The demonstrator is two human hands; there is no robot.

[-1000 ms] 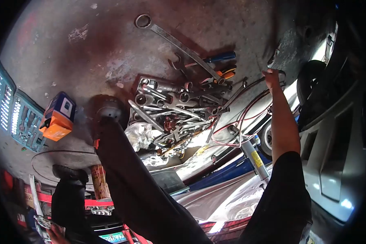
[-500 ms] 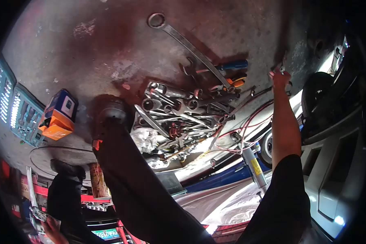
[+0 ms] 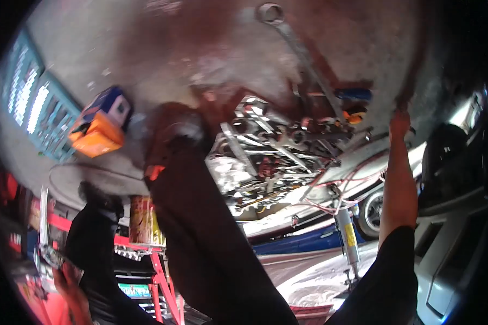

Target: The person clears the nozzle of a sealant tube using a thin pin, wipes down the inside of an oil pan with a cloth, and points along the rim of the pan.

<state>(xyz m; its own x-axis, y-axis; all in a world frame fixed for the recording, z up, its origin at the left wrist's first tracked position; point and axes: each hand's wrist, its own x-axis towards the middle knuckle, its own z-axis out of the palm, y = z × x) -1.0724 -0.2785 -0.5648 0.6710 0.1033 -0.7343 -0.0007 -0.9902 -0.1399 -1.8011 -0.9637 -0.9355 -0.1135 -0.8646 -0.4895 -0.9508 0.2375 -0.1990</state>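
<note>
Head cam: R arm (image 3: 400,189) stretched nearly straight, R hand (image 3: 399,123) beyond right edge of wrench pile (image 3: 287,149), fingers blurred, can't tell grip; L hand (image 3: 68,281) low, well left of pile, fingers at silver tool's (image 3: 44,222) lower end, closure unclear.

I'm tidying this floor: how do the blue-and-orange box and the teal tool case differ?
The box is dark blue and orange; the tool case is teal. The tool case lies open, showing rows of shiny pieces, whereas the box shows no contents. The tool case spreads broad and flat; the box is chunkier. Both sit on the floor.
</note>
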